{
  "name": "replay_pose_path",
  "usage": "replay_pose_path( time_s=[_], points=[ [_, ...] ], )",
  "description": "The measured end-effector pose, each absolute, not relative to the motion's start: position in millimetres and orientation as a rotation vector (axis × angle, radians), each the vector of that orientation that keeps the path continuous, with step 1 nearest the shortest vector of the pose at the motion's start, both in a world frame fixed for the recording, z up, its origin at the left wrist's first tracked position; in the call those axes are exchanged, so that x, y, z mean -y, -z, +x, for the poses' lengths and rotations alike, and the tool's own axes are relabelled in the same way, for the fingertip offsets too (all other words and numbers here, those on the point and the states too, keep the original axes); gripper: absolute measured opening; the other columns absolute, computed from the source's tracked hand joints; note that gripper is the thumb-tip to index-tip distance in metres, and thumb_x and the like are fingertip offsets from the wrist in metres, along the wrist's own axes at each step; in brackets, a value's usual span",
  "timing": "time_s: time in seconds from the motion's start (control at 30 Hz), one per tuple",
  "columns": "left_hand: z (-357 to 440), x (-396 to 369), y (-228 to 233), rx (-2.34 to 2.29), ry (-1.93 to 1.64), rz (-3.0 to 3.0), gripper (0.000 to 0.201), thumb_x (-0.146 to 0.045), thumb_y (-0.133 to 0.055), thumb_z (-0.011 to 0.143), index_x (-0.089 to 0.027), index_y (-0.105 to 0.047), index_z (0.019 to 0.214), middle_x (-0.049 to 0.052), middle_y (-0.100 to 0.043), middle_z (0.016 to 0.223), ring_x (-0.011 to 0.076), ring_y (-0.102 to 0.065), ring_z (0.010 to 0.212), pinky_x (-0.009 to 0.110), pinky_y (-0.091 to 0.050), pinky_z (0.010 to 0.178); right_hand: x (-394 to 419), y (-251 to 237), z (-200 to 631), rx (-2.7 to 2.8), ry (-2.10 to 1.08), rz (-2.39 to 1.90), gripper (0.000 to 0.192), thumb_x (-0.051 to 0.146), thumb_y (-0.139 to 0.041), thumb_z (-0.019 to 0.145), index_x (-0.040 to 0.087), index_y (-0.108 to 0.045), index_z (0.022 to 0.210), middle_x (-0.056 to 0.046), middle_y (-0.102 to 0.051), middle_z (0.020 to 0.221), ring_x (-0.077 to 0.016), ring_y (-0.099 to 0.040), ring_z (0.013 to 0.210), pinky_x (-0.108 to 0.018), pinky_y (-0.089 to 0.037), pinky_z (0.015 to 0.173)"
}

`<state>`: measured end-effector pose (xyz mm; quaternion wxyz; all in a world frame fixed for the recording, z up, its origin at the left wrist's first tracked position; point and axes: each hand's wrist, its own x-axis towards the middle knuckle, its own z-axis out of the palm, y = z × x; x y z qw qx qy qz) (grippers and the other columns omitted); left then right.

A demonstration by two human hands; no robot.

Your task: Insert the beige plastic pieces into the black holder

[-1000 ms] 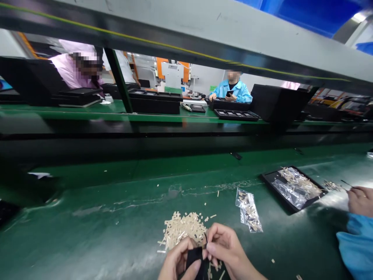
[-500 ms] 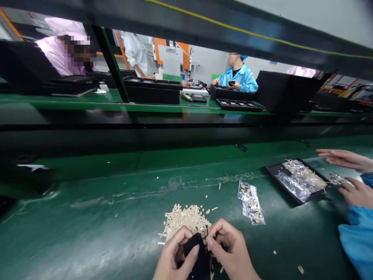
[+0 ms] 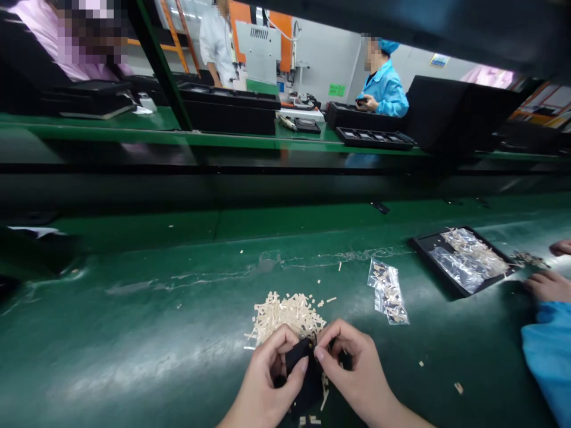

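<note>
Small black part [image 3: 300, 364] pinched between left hand [image 3: 263, 386] and right hand [image 3: 352, 374], fingers clenched on it, just below beige chip pile [image 3: 285, 312].

At the near edge of the conveyor belt [image 3: 134, 333], the left hand [image 3: 263, 386] and right hand [image 3: 352, 374] meet on a small pouch [image 3: 303, 374]. Just beyond lies a heap of small strips [image 3: 285, 312]. Right of it lies a plastic bag [image 3: 388, 291], then a tray [image 3: 423, 245] farther right, near a co-worker's hand [image 3: 546, 285].
</note>
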<state>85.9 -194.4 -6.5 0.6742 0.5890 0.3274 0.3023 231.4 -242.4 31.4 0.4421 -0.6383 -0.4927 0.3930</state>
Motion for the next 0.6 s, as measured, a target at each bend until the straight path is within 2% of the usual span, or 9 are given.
replay_pose_path(
  time_s=[0.6],
  points=[
    [86,192,-13,-0.729,-0.617,1.256,0.024,-0.033,-0.055,0.081,-0.016,-0.042,0.07,-0.004,-0.039,0.063,0.009,-0.036,0.056,0.018,-0.029,0.05,240,-38,234,1.098,-1.138,-1.581,0.01,0.02,-0.057,0.075,0.016,-0.054,0.066,0.002,-0.052,0.06,-0.009,-0.045,0.053,-0.02,-0.035,0.049]
  ],
)
